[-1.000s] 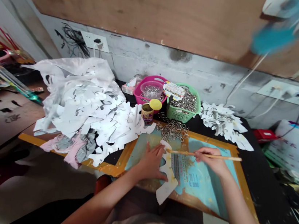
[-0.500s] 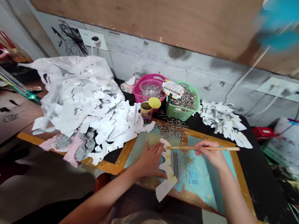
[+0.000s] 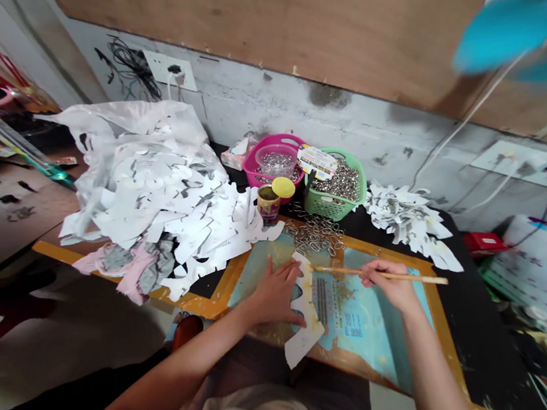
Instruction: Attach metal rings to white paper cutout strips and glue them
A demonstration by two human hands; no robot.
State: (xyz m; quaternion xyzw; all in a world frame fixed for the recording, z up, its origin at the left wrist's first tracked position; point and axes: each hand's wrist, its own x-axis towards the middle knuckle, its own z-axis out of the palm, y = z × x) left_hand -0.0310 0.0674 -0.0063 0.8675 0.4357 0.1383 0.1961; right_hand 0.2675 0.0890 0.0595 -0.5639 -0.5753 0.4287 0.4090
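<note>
The wooden stick (image 3: 343,271) pinched in the right hand (image 3: 385,281) has slid slightly toward the right of the frame, and its tip now sits just off the scalloped edge of the white paper cutout (image 3: 306,343). The left hand (image 3: 276,293) lies open and flat, fingers spread, pressing that cutout onto the painted board (image 3: 366,334) at lower centre. Just above the board lies a loose heap of metal rings (image 3: 313,233), touching its upper edge. Beyond it stand a green basket (image 3: 337,207) of rings, a pink basket (image 3: 253,171) and a yellow-lidded cup (image 3: 269,204). A large pile of paper offcuts (image 3: 151,194) fills the left of the counter (image 3: 476,333), a smaller pile (image 3: 406,218) the right. A blurred blue fan blade (image 3: 507,33) spins at upper right.
</note>
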